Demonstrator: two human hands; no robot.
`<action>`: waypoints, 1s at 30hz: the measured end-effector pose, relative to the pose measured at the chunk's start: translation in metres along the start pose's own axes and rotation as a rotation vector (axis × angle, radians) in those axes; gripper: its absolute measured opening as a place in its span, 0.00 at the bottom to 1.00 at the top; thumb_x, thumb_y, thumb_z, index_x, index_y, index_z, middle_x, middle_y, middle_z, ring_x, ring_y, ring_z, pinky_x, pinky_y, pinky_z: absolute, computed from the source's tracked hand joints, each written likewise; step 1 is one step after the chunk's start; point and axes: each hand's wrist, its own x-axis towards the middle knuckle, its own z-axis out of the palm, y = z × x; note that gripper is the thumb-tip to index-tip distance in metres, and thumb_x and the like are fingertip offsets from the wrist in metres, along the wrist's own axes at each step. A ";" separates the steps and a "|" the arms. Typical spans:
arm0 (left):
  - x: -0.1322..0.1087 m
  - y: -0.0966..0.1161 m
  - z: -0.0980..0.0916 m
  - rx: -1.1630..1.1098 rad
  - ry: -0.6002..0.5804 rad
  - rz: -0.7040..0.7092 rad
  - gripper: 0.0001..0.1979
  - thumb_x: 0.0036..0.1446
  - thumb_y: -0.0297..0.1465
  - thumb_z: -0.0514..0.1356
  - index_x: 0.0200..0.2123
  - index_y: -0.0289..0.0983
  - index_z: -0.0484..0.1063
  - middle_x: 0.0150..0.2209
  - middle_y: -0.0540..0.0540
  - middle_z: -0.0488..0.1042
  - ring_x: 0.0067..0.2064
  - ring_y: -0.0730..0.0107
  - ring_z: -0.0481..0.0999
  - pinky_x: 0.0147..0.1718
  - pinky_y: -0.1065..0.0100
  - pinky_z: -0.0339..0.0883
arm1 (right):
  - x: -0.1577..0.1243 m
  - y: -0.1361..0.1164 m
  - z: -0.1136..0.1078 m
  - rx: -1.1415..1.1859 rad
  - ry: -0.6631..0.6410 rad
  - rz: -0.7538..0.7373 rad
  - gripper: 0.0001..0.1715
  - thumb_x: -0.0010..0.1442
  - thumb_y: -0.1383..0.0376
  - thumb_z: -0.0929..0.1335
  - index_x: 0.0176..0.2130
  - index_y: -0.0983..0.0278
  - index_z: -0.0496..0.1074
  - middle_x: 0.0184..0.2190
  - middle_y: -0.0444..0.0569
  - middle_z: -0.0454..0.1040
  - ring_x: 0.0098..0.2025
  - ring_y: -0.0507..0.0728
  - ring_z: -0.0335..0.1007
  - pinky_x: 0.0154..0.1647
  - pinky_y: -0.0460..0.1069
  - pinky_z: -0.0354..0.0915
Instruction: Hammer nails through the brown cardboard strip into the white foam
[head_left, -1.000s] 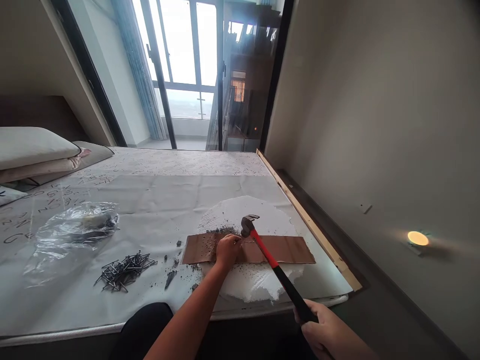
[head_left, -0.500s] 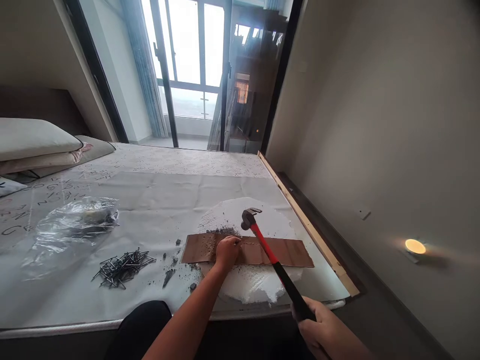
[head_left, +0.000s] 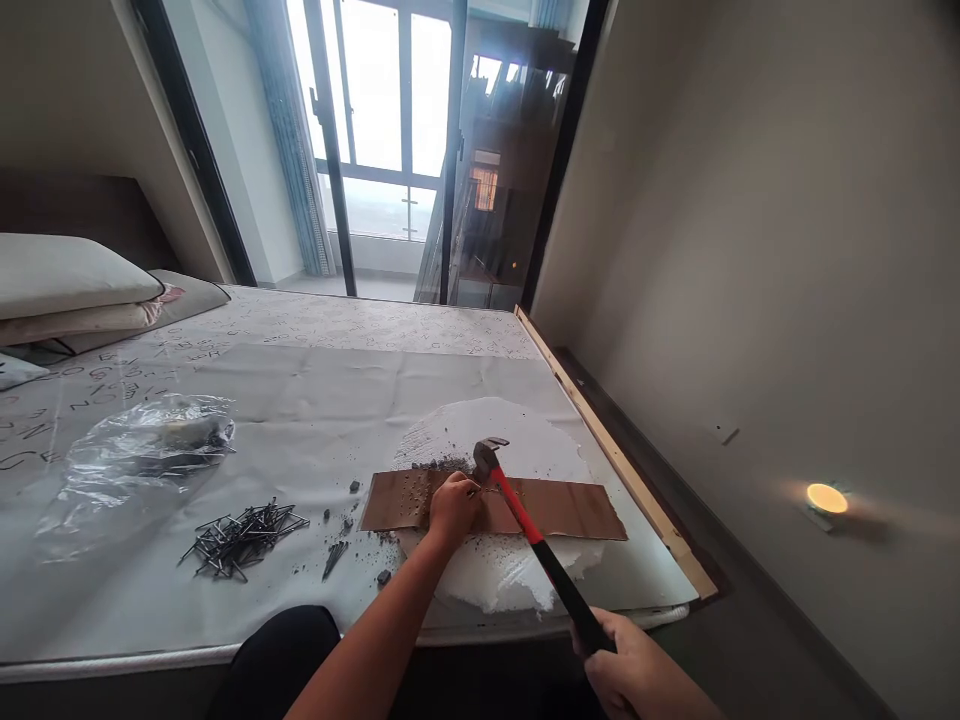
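Observation:
My right hand [head_left: 619, 655] is wrapped round the black grip of a claw hammer [head_left: 520, 503] with a red neck. The hammer's head is low over a brown board [head_left: 562, 508], just beside my left fingertips. My left hand [head_left: 452, 505] rests on the board, thumb and fingers pinched on what looks like a nail, mostly hidden by the fingers. Rows of small holes or bumps mark the board's left part. Beneath the board lies a rough white slab [head_left: 502, 585], with dark crumbs around it.
A heap of nails [head_left: 244, 540] lies to the left, with a few more nails [head_left: 334, 560] nearer the board. Behind the heap is a clear plastic bag [head_left: 142, 460]. A wooden strip [head_left: 622, 465] edges the sheet-covered bed on the right, beside the wall.
The hammer head has dropped down and slightly left, close to my left fingertips. My right hand has shifted a little left; my left hand stays on the board.

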 end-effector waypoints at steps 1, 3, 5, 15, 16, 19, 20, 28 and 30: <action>0.000 0.000 -0.001 0.007 -0.011 0.005 0.09 0.52 0.27 0.57 0.28 0.38 0.78 0.33 0.48 0.73 0.31 0.74 0.72 0.31 0.72 0.60 | 0.001 0.001 0.001 0.007 0.002 0.013 0.05 0.45 0.68 0.61 0.27 0.62 0.58 0.10 0.31 0.49 0.11 0.45 0.44 0.14 0.43 0.43; 0.000 -0.001 -0.001 0.015 -0.029 0.022 0.08 0.51 0.27 0.57 0.28 0.39 0.78 0.33 0.48 0.73 0.31 0.73 0.72 0.31 0.72 0.61 | 0.000 0.001 0.002 0.022 0.007 0.008 0.04 0.44 0.68 0.60 0.27 0.62 0.58 0.10 0.31 0.50 0.11 0.45 0.43 0.14 0.43 0.42; 0.001 -0.003 -0.001 0.007 -0.034 0.039 0.09 0.51 0.27 0.57 0.28 0.39 0.78 0.33 0.48 0.73 0.32 0.73 0.72 0.32 0.71 0.61 | -0.005 -0.002 0.000 0.040 0.016 -0.032 0.04 0.46 0.68 0.59 0.28 0.62 0.58 0.09 0.31 0.50 0.11 0.45 0.42 0.13 0.43 0.41; -0.003 0.002 -0.030 -0.388 0.242 0.081 0.18 0.49 0.22 0.51 0.43 0.36 0.71 0.38 0.44 0.71 0.34 0.72 0.71 0.32 0.71 0.66 | 0.016 0.021 0.004 0.061 0.040 0.024 0.07 0.39 0.71 0.58 0.25 0.61 0.56 0.09 0.32 0.49 0.11 0.44 0.43 0.12 0.42 0.41; -0.003 0.006 -0.039 -0.419 0.271 0.092 0.18 0.50 0.22 0.51 0.44 0.36 0.71 0.38 0.44 0.71 0.33 0.73 0.70 0.31 0.72 0.66 | 0.020 0.026 0.005 0.067 0.043 0.021 0.07 0.38 0.70 0.58 0.25 0.61 0.56 0.09 0.32 0.49 0.10 0.44 0.43 0.11 0.42 0.41; -0.001 0.014 -0.073 -0.462 0.334 0.117 0.15 0.54 0.26 0.50 0.43 0.36 0.70 0.39 0.44 0.71 0.29 0.76 0.70 0.29 0.73 0.66 | 0.024 0.034 0.007 0.095 0.018 -0.004 0.08 0.39 0.69 0.58 0.26 0.61 0.56 0.10 0.32 0.52 0.09 0.44 0.44 0.11 0.42 0.41; 0.000 0.013 -0.086 -0.452 0.365 0.123 0.15 0.54 0.27 0.50 0.43 0.36 0.71 0.39 0.44 0.71 0.29 0.77 0.69 0.29 0.73 0.66 | 0.023 0.035 0.008 0.107 0.005 -0.006 0.07 0.40 0.68 0.58 0.26 0.61 0.56 0.10 0.32 0.52 0.09 0.44 0.43 0.11 0.42 0.41; -0.037 -0.107 -0.161 0.002 0.415 -0.185 0.16 0.54 0.31 0.49 0.42 0.34 0.71 0.32 0.47 0.74 0.30 0.71 0.71 0.32 0.71 0.64 | 0.026 0.055 0.006 0.146 -0.052 0.009 0.08 0.42 0.64 0.59 0.28 0.62 0.57 0.11 0.32 0.50 0.11 0.44 0.39 0.12 0.42 0.40; -0.054 -0.146 -0.161 0.209 0.105 -0.298 0.12 0.51 0.30 0.52 0.35 0.35 0.73 0.30 0.47 0.75 0.33 0.68 0.72 0.34 0.70 0.62 | 0.030 0.063 0.005 0.163 -0.070 0.014 0.08 0.42 0.63 0.60 0.28 0.62 0.56 0.11 0.32 0.49 0.12 0.44 0.39 0.13 0.43 0.40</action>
